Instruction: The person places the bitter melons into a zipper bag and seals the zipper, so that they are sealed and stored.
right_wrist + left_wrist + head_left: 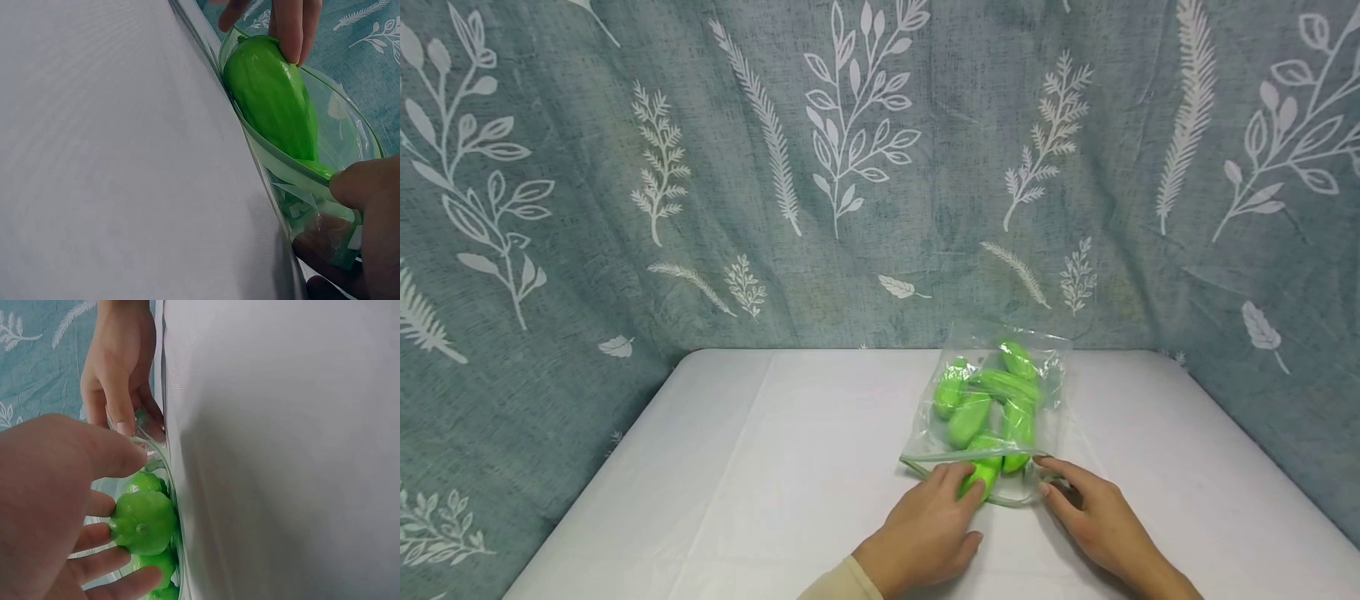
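Observation:
A clear zip bag (pixel 925 417) with a green-edged mouth lies on the white table, its mouth facing me and held apart. Inside it are several glossy green oblong vegetables (pixel 967 421). One green oblong vegetable (pixel 272 94) sits in the bag's mouth, its blunt end outward. My left hand (pixel 928 521) touches this piece with its fingertips, while the thumb stays apart from it in the left wrist view. At the mouth's right side, my right hand (pixel 1093 517) pinches the bag's rim, thumb outermost; some of its fingers are partly hidden by the bag.
The white table (pixel 760 500) extends on both sides of the bag. Behind and beside it hangs a blue-green curtain (pixel 715 167) with white leaf patterns. The bag's closed end reaches close to the table's far edge.

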